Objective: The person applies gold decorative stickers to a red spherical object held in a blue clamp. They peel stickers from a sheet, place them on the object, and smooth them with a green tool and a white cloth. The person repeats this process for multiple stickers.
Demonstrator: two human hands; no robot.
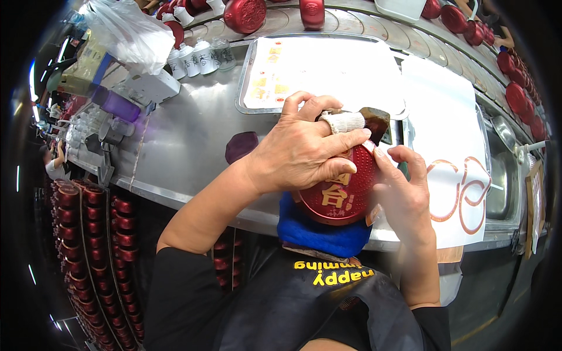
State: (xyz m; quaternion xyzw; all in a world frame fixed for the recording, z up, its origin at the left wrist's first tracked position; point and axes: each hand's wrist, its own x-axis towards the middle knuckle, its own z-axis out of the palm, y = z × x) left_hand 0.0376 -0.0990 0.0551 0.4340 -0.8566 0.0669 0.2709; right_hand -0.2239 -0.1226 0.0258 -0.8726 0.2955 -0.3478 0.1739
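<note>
Steel bench [181, 134], near edge: red round piece [360, 190] with gold lettering [333, 199] over blue cloth [328, 238], partly under my left hand [307, 146], thumb across its face. Left half-curled, finger white-wrapped [345, 122]. Right hand [407, 184] at piece's far right rim, fingers bent; cannot tell whether either grips.

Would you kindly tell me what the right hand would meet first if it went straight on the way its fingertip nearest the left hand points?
The right hand would probably meet the left hand first, at the index fingertip near the top of the red disc; depth there is unclear.
</note>
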